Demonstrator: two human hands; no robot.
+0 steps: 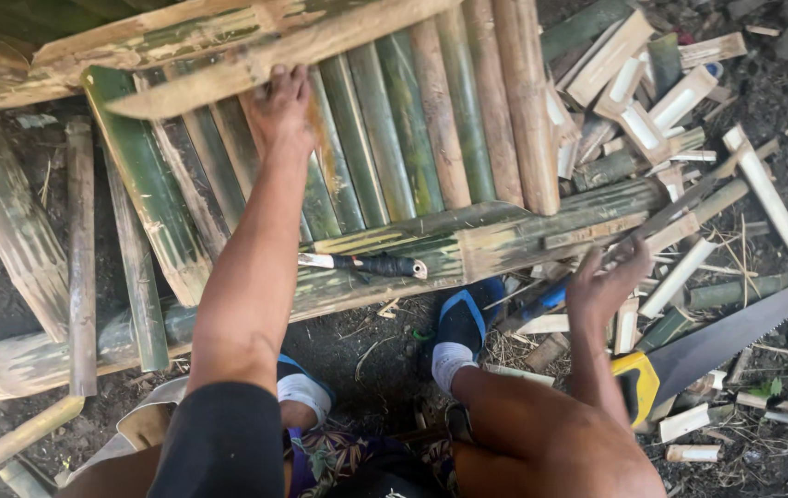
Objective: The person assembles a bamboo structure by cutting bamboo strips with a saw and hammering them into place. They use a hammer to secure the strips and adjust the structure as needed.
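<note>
My left hand [280, 109] lies flat on a panel of split green and tan bamboo slats [394, 129], its fingers reaching up under a pale bamboo crosspiece [255, 51]. My right hand [608, 281] hovers with fingers apart over short bamboo offcuts [680, 267] at the panel's right end, holding nothing. A dark-handled knife [371, 265] rests on the panel's lower crosspiece [504, 242], between my two arms. Both my feet, in blue and black sandals [464, 318], stand on the dirt just below the panel.
A handsaw with a yellow and black handle [638, 383] and long grey blade [744, 332] lies on the ground at my right. Cut bamboo pieces [652, 92] pile up at the upper right. Long bamboo strips [80, 258] lie on the left. Bare soil and shavings surround everything.
</note>
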